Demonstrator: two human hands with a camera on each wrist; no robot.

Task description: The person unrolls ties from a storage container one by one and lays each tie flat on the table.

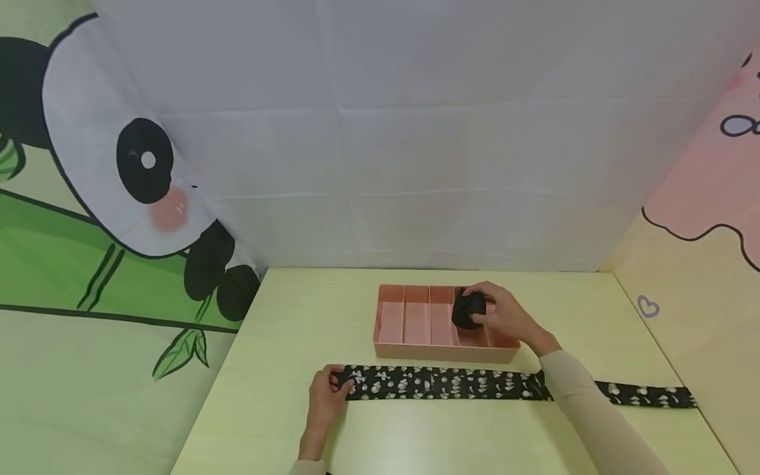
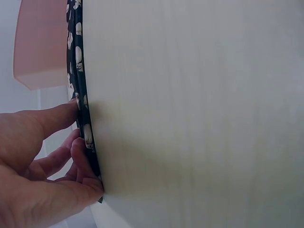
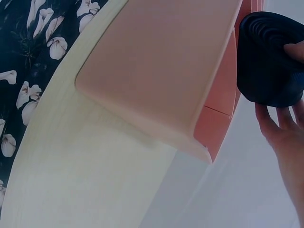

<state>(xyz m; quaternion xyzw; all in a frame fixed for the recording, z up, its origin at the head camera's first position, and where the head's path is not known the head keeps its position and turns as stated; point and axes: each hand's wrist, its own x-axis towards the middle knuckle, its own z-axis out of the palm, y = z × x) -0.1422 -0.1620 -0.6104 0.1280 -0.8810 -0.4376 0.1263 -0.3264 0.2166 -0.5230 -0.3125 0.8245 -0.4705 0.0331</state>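
Black roll (image 1: 468, 310): in the head view I have it over the compartments right of the middle of the pink tray (image 1: 445, 351); how far it dips past the rim, I cannot tell.
Right hand (image 1: 507, 313): thumb and fingers bent round the roll, parted only by its width, the wrist reaching in over the tray's right end.
Pink tray: I see it near the far edge of the table (image 1: 297, 323), right of that edge's middle, its dividers running front to back.
Patterned strip (image 1: 439, 382): black with pale figures, laid out in front of the tray and running to the table's right edge.
Left hand (image 1: 325, 396): fingers bent, thumb close to them, gripping the strip's left end.
Sleeve (image 1: 594, 402): pale, crossing above the strip from the near edge.
Grip, left wrist view: I get the bent digits close up, their tips against the strip's end, with a gap between the upper one and the rest. The tray's wall stands beyond.
Grip, right wrist view: wound layers ring one end of the roll; I see the thumb lying on that end and the other fingertips against the opposite side.
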